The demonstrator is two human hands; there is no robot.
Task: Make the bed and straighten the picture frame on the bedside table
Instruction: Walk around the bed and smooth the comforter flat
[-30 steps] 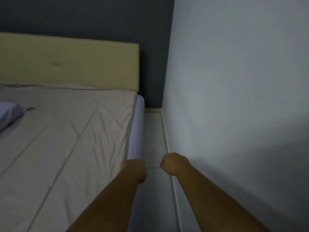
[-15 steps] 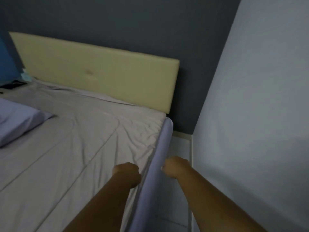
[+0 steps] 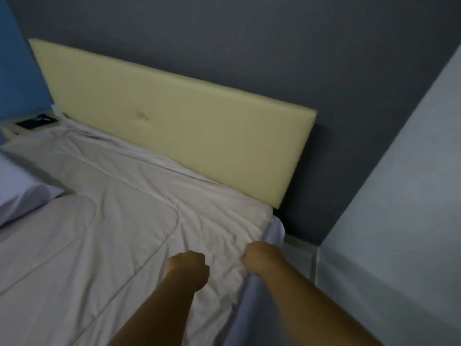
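Observation:
A pale grey quilted cover (image 3: 119,236) lies wrinkled over the bed, reaching up to the cream padded headboard (image 3: 174,136). My left hand (image 3: 188,269) is a closed fist resting on the cover near the bed's right edge. My right hand (image 3: 259,259) is closed at that edge, where the cover meets the lilac sheet (image 3: 273,231) on the mattress side; its fingers are hidden, so its grip is unclear. A lilac pillow (image 3: 22,191) lies at the left. The bedside table (image 3: 12,127) at far left carries a dark flat object (image 3: 36,121).
A dark grey wall stands behind the headboard and a pale wall (image 3: 399,196) closes in on the right. Between bed and pale wall runs a narrow strip of light floor (image 3: 299,255). A blue wall (image 3: 15,71) rises at far left.
My view has swung left and nearer the headboard. Both fists have moved from the bed's side edge and floor gap onto the cover near the top right corner.

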